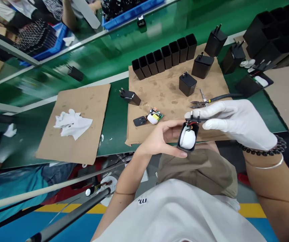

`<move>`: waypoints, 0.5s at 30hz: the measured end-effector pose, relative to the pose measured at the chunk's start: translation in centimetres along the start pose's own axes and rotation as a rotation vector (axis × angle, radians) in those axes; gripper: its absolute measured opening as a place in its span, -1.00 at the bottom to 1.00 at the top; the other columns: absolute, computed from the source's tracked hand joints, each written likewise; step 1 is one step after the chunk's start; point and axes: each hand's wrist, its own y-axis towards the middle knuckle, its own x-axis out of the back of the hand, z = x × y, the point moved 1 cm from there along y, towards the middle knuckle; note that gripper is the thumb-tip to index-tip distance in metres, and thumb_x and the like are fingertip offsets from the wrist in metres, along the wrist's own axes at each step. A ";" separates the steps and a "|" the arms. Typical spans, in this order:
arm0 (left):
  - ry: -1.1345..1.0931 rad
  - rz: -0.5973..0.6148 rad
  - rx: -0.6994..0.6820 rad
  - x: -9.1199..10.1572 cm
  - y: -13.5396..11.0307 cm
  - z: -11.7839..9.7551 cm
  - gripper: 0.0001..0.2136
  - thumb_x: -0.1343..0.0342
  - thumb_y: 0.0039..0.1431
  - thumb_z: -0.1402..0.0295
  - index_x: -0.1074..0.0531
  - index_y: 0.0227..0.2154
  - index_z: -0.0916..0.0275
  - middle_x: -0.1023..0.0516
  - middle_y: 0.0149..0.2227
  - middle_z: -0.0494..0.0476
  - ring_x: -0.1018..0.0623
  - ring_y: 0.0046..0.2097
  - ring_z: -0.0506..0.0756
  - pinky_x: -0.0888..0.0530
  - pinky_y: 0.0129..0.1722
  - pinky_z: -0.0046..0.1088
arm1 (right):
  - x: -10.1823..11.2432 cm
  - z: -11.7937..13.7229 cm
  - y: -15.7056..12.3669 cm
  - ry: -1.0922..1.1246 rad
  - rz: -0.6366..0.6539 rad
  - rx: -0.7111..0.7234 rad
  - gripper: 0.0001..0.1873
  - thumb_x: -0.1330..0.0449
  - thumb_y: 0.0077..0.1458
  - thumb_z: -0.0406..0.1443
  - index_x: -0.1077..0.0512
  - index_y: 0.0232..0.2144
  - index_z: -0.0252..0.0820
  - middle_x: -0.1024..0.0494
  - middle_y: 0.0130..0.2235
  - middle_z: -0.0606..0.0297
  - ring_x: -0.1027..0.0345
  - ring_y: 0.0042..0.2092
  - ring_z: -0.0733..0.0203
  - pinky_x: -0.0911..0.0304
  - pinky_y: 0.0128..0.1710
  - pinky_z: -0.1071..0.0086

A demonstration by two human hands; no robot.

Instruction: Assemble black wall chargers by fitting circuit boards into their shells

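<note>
My bare left hand (163, 137) is closed around a black charger housing (196, 132), its open end facing me. Inside the housing sits a white blob of filler (187, 139), with red and black wires rising from it. Between the thumb and fingers of my white-gloved right hand (231, 117) is the black plug cap (195, 119) with two metal prongs, tilted just above the housing's opening and joined to it by the wires. Just beyond my right fingers lie cutting pliers (198, 104). A circuit board (155, 116) wired to another plug cap (139, 121) rests left of the housing.
A row of hollow black housings (166, 57) stands along the back of the cardboard (159, 87). Several chargers with prongs (188, 83) stand to the right, near stacked housings (267, 33). White cloth (72, 123) lies on the left cardboard (66, 149). Another person's teal sleeve (10, 191) shows at left.
</note>
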 end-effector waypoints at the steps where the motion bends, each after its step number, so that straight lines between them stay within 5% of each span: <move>1: 0.100 -0.108 -0.054 -0.2 -0.2 0.3 -0.36 -0.55 -0.19 0.18 -0.58 0.02 0.19 -0.63 0.07 0.29 -0.65 0.08 0.33 -0.62 0.05 -0.12 | -0.1 -0.1 -0.1 -0.025 -0.036 0.002 -0.78 -0.51 -0.03 -0.34 -0.70 -0.30 0.08 -0.74 -0.16 0.43 -0.67 -0.08 0.04 -0.65 -0.04 0.22; 4: 0.425 -0.425 -0.197 -1.4 -0.5 1.5 -0.45 -0.45 -0.05 0.37 -0.54 0.07 0.19 -0.61 0.06 0.25 -0.60 0.10 0.23 -0.57 0.10 -0.20 | -0.7 -0.3 -0.7 -0.190 -0.157 0.037 -0.86 -0.50 -0.01 -0.35 -0.68 -0.36 -0.01 -0.73 -0.17 0.36 -0.66 -0.06 0.01 -0.62 0.02 0.15; 7: 0.568 -0.602 -0.249 -2.8 0.0 2.9 -0.50 -0.38 0.01 0.45 -0.51 0.08 0.19 -0.62 0.01 0.21 -0.59 0.06 0.19 -0.54 0.11 -0.22 | -2.0 -0.7 -1.4 -0.456 -0.299 0.095 -0.89 -0.47 0.04 -0.32 -0.67 -0.32 -0.06 -0.73 -0.13 0.29 -0.64 -0.04 0.00 -0.57 0.07 0.07; 15: 0.590 -0.739 -0.225 -4.0 -0.3 4.1 -0.53 -0.29 0.09 0.45 -0.43 0.09 0.17 -0.57 0.00 0.19 -0.56 0.04 0.19 -0.53 0.08 -0.21 | -6.7 -0.8 -2.3 -1.109 -0.429 0.234 -0.88 -0.30 0.23 -0.26 -0.63 -0.32 -0.14 -0.65 -0.25 0.10 -0.60 -0.22 0.00 -0.54 -0.30 0.16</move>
